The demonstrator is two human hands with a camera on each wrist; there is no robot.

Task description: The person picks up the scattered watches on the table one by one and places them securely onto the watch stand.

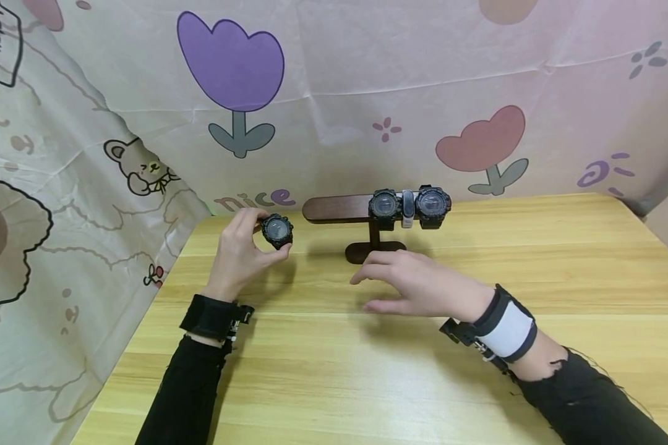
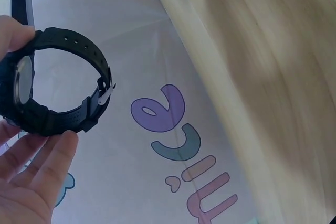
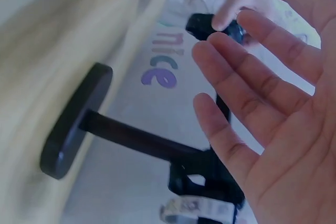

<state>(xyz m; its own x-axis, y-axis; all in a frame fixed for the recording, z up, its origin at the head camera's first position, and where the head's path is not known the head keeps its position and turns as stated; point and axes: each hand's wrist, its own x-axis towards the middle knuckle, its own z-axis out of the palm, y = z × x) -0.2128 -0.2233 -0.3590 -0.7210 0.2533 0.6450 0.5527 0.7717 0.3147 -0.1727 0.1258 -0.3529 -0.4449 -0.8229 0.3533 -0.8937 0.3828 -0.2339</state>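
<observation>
The left hand (image 1: 238,252) holds a black watch (image 1: 277,230) between the thumb and the fingertips (image 2: 62,145), lifted a little above the wooden table (image 1: 334,371), to the left of the watch stand (image 1: 370,238). In the left wrist view the strap of this watch is closed with its buckle into a loop, and the fingers pinch it from above and from below.

The right hand (image 1: 417,285) is open, with the fingers (image 3: 231,77) straight and a little spread, and it holds nothing. It hovers just in front of the round foot of the stand, low over the table (I cannot tell if it touches the wood).

On the horizontal bar of the stand hang two more black watches (image 1: 384,207) and, between them, a narrow white band (image 1: 407,207); they all sit on the right half of the bar, while its left half is bare. Behind the table hangs a cloth backdrop (image 1: 334,93) with tulips, a bear and the word "nice". The open right hand is between the camera and the foot of the stand.
</observation>
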